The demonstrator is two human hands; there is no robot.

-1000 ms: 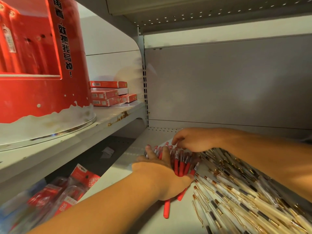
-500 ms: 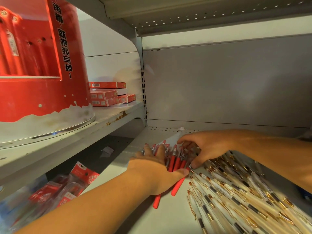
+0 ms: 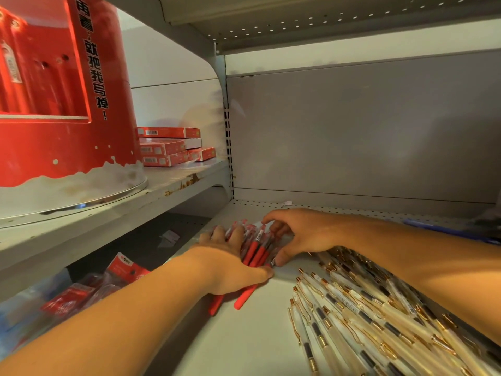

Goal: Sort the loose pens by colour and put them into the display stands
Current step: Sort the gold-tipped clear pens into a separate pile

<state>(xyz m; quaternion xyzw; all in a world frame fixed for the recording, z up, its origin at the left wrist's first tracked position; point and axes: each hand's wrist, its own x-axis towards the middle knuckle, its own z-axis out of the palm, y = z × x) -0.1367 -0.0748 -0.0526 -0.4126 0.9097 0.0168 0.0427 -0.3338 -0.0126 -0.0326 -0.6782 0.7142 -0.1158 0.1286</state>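
Hands [image 3: 233, 264] [image 3: 306, 234] around red pens [image 3: 256, 251]

Warm, dim light, seemingly from behind the camera; the red display stand [image 3: 48, 147] glows brightest. Below it the packets [image 3: 81, 294] smear into blur; beside it the shelf edge [image 3: 162, 202] bows.
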